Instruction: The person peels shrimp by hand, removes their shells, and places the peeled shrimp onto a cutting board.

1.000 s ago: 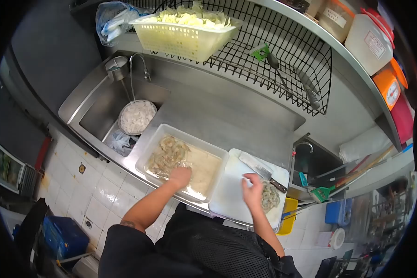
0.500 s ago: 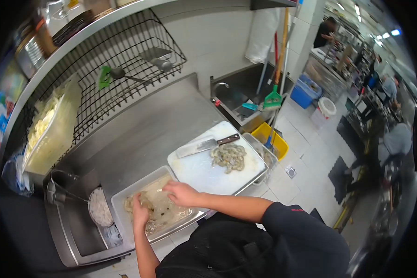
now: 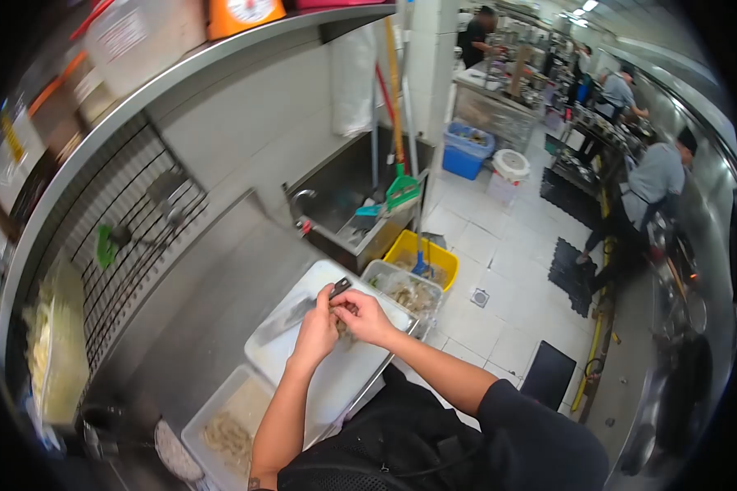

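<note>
1. White board (image 3: 334,389).
2. Plastic tub (image 3: 250,399), at the board's 8 o'clock.
3. Knife (image 3: 287,317), board's 11 o'clock.
4. Left hand (image 3: 314,331), right hand (image 3: 368,319): fingers curled, together over the board; cannot tell what's gripped.
5. Shrimp (image 3: 229,438) in tub, more beneath hands.

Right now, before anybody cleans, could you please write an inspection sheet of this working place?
Surface: stainless-steel counter, carrying a white rectangular cutting board.
Job's things: greyish shrimp and a broad steel knife with dark handle, on the board; more shrimp in a translucent plastic tub.
Clutter: yellow plastic bin and clear plastic container beside the board.
Hands: left hand and right hand close together above the board; anything held is unclear.
Cables: nothing seen on the counter.
Surroundings: pale tiled floor; grey-shirted person at right.
</note>
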The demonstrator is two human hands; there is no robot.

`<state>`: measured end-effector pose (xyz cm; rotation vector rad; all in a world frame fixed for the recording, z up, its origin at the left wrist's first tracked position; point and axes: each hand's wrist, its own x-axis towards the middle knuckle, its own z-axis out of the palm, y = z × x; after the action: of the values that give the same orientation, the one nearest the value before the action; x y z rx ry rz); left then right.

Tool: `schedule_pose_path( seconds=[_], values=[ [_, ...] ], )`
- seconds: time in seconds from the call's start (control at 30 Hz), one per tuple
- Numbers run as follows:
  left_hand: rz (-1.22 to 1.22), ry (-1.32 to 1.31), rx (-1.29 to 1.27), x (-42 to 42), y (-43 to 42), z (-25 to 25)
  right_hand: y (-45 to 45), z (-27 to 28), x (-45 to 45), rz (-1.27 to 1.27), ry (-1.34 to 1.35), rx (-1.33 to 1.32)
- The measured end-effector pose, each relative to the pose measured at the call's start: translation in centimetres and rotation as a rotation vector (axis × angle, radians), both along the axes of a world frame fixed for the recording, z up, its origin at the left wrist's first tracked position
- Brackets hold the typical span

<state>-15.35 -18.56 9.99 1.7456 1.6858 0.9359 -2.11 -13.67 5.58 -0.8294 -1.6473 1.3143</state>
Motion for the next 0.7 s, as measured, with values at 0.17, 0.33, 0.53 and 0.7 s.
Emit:
schedule_pose_path(
  seconds=[0.17,0.33,0.53,0.7],
  values=[
    [-0.156,0.008,-0.003,5.2,6.7,-2.2,5.6,-2.9,6.4,-0.094,0.119,-0.176],
    [-0.368,-0.515,-0.178,9.4,13.4,-6.7,9.0,-1.8,13.3,-0.062,0.484,-0.678],
    [-0.367,-0.53,-0.182,12.0,18.1,-9.4,12.6,-3.4,17.7,-0.239,0.606,-0.799],
    [-0.192,-0.384,-0.134,14.2,19.8,-12.2,13.9,-3.9,17.5,-0.446,0.388,-0.647]
  ],
)
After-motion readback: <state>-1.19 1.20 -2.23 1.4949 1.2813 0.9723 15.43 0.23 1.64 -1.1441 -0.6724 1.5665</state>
